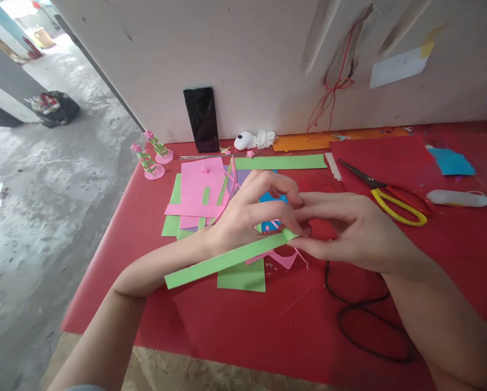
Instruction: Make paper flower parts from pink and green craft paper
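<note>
A long green paper strip slants down to the left from my fingers, its right end curled or folded between the fingertips. My left hand pinches that end from the left, thumb and forefinger bent. From the right, my right hand closes its thumb and fingers on the same end. The fingertips of both hands meet, so the exact fold is partly hidden. Beneath the hands lie pink paper sheets, a green paper sheet and pink paper scraps.
Yellow-and-red scissors and a glue bottle lie at right. A black cord loops below my right hand. A phone leans on the wall. Two small paper flowers stand near the left edge. Another green strip lies behind.
</note>
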`<state>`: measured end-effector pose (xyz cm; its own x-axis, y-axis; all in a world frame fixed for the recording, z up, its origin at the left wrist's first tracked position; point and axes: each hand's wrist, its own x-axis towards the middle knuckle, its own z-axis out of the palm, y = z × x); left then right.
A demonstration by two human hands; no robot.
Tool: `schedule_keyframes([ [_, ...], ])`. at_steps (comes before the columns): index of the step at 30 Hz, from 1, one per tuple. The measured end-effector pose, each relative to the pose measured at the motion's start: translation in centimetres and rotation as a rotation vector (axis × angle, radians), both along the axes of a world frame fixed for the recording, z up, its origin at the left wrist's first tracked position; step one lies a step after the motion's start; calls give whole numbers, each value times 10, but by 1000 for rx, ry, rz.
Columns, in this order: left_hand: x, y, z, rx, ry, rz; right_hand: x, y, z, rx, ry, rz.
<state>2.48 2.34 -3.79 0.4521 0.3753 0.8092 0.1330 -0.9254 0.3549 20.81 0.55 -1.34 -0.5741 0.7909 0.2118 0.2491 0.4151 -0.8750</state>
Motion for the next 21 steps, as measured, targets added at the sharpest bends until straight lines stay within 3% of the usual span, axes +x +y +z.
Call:
schedule_keyframes([
  [8, -9, 4, 10, 128, 135, -42, 5, -1, 3, 9, -19, 30],
  [14, -12, 6, 10, 90, 211, -165, 10, 2, 9, 32, -155, 94],
  [21, -15, 4, 8, 10, 213, -183, 13, 3, 9, -11, -185, 143],
])
